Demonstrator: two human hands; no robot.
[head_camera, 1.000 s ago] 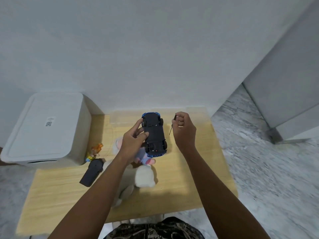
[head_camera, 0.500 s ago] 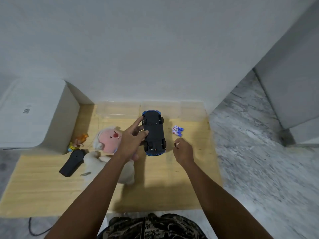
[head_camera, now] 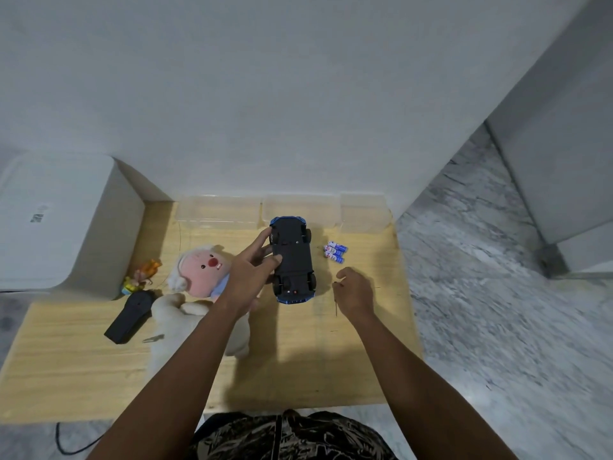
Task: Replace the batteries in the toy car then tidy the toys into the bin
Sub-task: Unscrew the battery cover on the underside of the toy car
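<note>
Nearest the camera, patterned dark clothing (head_camera: 292, 436) shows below the near edge of the wooden surface (head_camera: 83, 376), and both forearms reach over that edge. Bare wood lies between the forearms and along the near left; a dark cable (head_camera: 66, 443) loops on the floor off the near left corner.

Right hand (head_camera: 356, 290): fingers curled, pinching a thin dark screwdriver (head_camera: 335, 302) whose shaft points back toward the near edge. It sits close to the right edge of the surface, beyond which lies grey marbled floor (head_camera: 497, 310).

Left hand (head_camera: 253, 270): grasping the toy car (head_camera: 292, 260) from its left side, thumb on the black underside. The car is upside down, wheels up, blue body showing at both ends — held mid-surface.

Left of that hand, a plush toy (head_camera: 199, 273) lies on its back, with a black remote (head_camera: 131, 315) and a small orange-yellow figure (head_camera: 142, 275) beside it. Blue-and-white batteries (head_camera: 335, 251) lie just right of the car, apart from it.

At the far edge, against the wall, clear plastic bins (head_camera: 298, 210) stand in a row. A white box (head_camera: 56, 220) occupies the far left corner.
</note>
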